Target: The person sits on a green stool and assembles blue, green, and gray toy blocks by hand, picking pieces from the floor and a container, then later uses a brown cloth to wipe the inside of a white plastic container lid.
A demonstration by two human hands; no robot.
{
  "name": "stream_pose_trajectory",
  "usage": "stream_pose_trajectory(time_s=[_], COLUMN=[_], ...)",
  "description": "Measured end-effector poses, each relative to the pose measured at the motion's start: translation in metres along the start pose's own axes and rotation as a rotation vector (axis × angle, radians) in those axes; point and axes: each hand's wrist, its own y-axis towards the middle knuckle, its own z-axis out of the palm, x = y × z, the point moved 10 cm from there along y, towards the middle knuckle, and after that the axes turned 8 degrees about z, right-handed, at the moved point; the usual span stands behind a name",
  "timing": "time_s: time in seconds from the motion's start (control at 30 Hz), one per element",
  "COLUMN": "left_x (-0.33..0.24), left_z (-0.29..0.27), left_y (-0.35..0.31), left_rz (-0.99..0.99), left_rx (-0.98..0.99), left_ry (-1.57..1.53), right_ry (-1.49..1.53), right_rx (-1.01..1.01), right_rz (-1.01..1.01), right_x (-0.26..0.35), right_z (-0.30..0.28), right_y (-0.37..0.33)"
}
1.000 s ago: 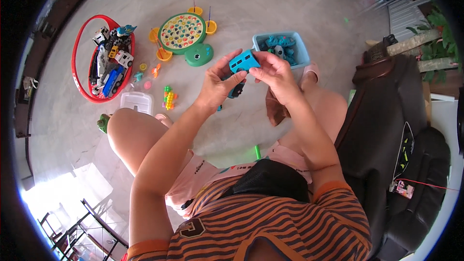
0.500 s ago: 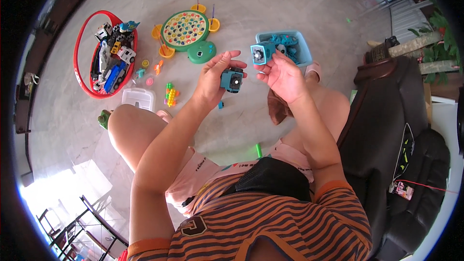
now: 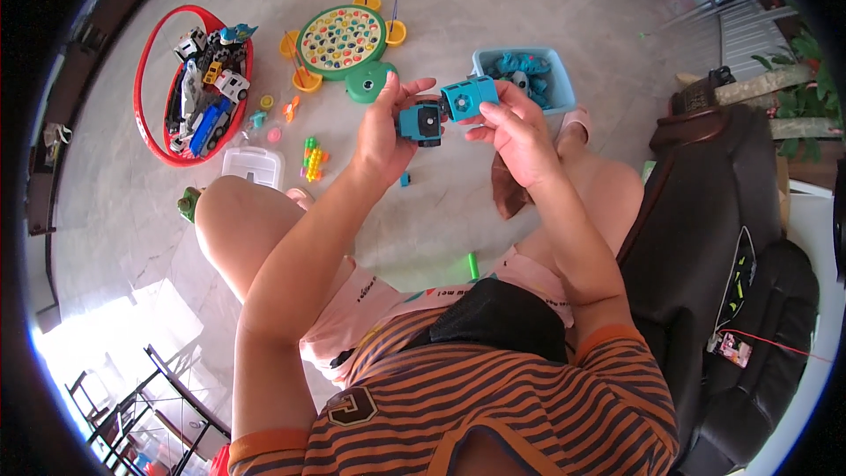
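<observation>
Bare L. hand (image 3: 385,128): half-closed, thumb and index apart, other fingers curled round a boxy teal pc. (image 3: 421,123) of hard plastic w/ a dark front and round pale stud. R. hand (image 3: 522,134): thumb and fingertips pinching a rect. teal block (image 3: 470,99), smooth, w/ round recess and window-like cutouts. The two pcs. meet end to end or nearly so; whether joined, can't tell. Both are held above the glossy, grey-veined floor (image 3: 423,229), just L. of the near L. corner of a pale-blue plastic bin (image 3: 564,92) w/ rounded corners, holding lumpy teal toys (image 3: 522,66). Beyond the L. hand: round green game board (image 3: 342,38), its cream face dotted w/ coloured discs. Far L.: red-rimmed basket (image 3: 141,92), oval, w/ hard-shelled toy vehicles (image 3: 210,92) inside its rim. On floor btwn legs: tiny blue block (image 3: 405,180); nearer, green plastic rod (image 3: 473,265).
</observation>
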Motion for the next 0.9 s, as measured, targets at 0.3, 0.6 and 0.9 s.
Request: stream_pose_trajectory(time_s=[0.3, 0.6, 0.9], left_x=[-0.007, -0.025, -0.019], left_z=[-0.007, -0.009, 0.007], left_y=[0.006, 0.007, 0.005], left_rz=[0.131, 0.390, 0.363], left_rx=[-0.031, 0.004, 0.080], left_ry=[0.114, 0.486, 0.631], right_ry=[-0.366, -0.495, -0.902], right_rx=[-0.075, 0.017, -0.192], right_rz=[-0.175, -0.147, -0.601], right_x=[0.007, 0.005, 0.042], right_z=[0.007, 0.014, 0.029], right_y=[-0.004, -0.003, -0.024])
